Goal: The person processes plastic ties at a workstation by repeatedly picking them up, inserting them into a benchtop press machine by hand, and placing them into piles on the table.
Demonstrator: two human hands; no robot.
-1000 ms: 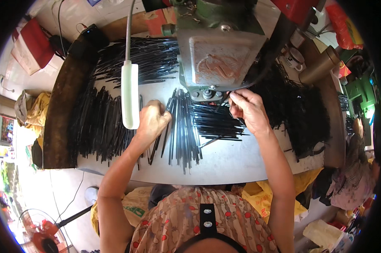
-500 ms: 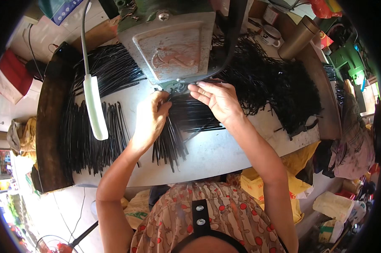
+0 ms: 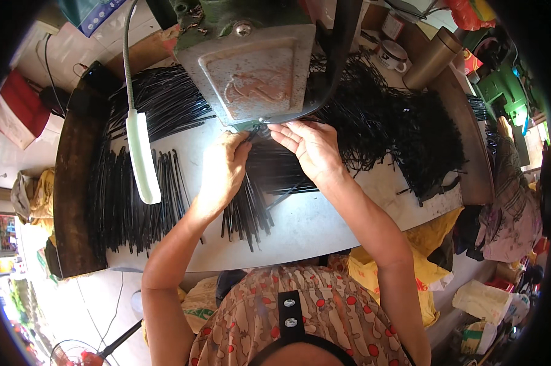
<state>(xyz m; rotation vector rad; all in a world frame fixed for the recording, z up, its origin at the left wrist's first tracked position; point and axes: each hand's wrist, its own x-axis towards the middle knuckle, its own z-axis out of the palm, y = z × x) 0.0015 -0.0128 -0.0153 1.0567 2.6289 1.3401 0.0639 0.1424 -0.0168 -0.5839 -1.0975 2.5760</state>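
Beneath the grey metal cover of a green machine head (image 3: 254,79), my two hands work close together. My left hand (image 3: 223,168) is closed in a pinch at the left of the machine's lower edge, on the end of a thin black strip (image 3: 251,133). My right hand (image 3: 312,149) is pinched too, its fingertips at small metal parts (image 3: 263,129) under the cover; what lies between them is mostly hidden, though it looks like the same kind of black strip. Below my hands, several black strips (image 3: 248,213) lie in a loose bundle on the pale tabletop (image 3: 312,229).
More black strips (image 3: 135,201) lie in rows at the left, with a tangled black heap (image 3: 403,134) at the right. A white lamp (image 3: 142,158) hangs on a bendy neck. A mug (image 3: 392,56) and a brown flask (image 3: 434,58) stand at the back right, by the raised wooden rim (image 3: 74,201).
My right hand has moved left, toward my left hand and the metal parts. The black strip that showed between its fingers is now mostly out of sight. My left hand stays nearly in place.
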